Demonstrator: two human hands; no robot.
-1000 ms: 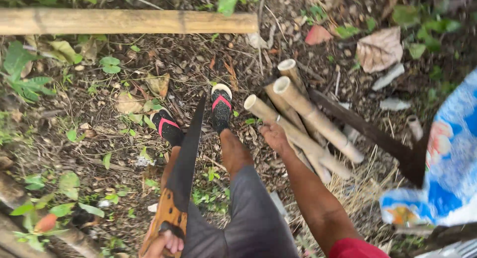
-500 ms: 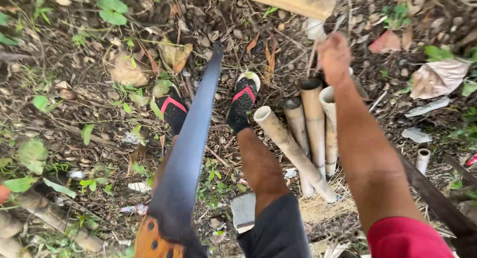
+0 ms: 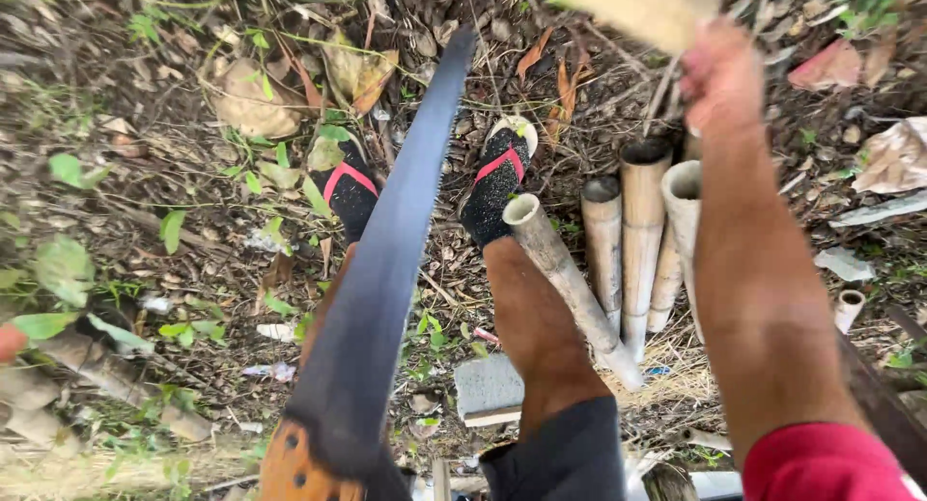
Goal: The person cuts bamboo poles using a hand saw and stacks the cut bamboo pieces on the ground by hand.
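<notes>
One long hand saw runs from the bottom centre-left of the frame up to a tip near the top centre, its dark blade flat to the camera and its one wooden handle cut off by the lower edge; the left hand is out of view there, so its grip cannot be told. One bare right arm rises along the right side from a red sleeve at the lower right to the right hand at the upper right, fist curled shut around a pale bamboo pole that crosses the top edge, blurred. Four cut bamboo tubes lie bundled on the ground at centre right, open ends upward in the frame, just left of the forearm. Two feet in black sandals with pink straps stand at upper centre among dry leaves. One small grey block lies at lower centre.
</notes>
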